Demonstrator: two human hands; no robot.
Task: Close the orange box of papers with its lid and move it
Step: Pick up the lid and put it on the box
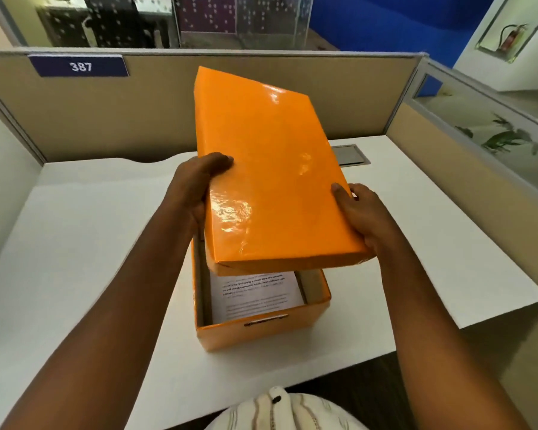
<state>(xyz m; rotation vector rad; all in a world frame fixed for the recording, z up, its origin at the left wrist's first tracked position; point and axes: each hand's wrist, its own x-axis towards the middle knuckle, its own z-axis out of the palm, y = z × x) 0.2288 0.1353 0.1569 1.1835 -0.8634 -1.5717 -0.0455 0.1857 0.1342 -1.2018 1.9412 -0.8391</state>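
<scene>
An open orange box (261, 333) stands on the white desk near its front edge, with printed white papers (255, 293) lying inside. A glossy orange lid (267, 169) is held tilted above the box, its near end low over the opening and its far end raised. My left hand (196, 184) grips the lid's left edge, thumb on top. The lid's right near corner is clasped by my right hand (361, 215). Most of the box's far part is hidden under the lid.
The white desk (75, 243) is bounded by tan cubicle partitions (156, 103) at the back and right, one bearing a blue label "387" (80, 66). A grey cable hatch (350, 155) sits in the desk behind the lid. The desk's front edge runs close to my body.
</scene>
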